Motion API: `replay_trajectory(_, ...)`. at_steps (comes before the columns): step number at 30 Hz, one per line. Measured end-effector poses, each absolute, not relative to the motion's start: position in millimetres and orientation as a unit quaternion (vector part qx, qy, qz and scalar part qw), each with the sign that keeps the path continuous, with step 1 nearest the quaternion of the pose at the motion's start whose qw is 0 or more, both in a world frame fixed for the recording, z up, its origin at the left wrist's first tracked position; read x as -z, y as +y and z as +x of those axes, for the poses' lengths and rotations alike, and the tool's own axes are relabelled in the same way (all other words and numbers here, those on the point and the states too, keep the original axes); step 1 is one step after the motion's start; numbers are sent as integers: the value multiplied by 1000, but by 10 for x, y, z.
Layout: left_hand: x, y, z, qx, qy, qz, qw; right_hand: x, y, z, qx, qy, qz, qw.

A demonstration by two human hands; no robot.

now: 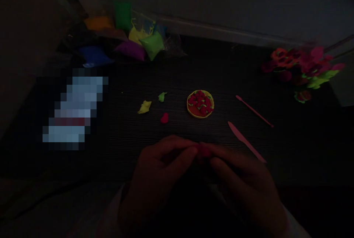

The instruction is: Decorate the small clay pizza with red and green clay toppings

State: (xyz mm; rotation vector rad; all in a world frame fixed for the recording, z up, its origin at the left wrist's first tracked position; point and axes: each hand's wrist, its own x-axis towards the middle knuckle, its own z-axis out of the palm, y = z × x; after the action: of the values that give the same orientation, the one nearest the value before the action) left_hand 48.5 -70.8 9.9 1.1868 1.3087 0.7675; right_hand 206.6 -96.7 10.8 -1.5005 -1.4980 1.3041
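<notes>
Between the fingertips of both hands is a small lump of red modelling clay [204,152], partly covered by the fingers. My left hand [163,164] pinches it from the left, and my right hand [243,179] grips it from the other side. Just beyond them lies a round yellow clay tart [200,104], its top covered with red pieces and thin green bits. Loose clay rests left of the tart: a yellow piece [144,107], a green piece [162,97] and a red piece [164,118].
A pink plastic knife [246,141] and a thin pink clay tool [254,111] lie at the right. Bright clay packets [152,44] are heaped at the back left, colourful clay flowers [301,65] at the back right. A blurred-out lit screen [74,109] is on the left.
</notes>
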Motion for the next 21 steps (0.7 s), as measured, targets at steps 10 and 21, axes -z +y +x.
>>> replay_trajectory(10,-74,-749,507,-339,577,533,518,-94,-933,1978,-480,-538,-594,357)
replay_trajectory(21,-93,-749,481,-360,569,572,469,-141,-958,1993,-439,-557,-614,347)
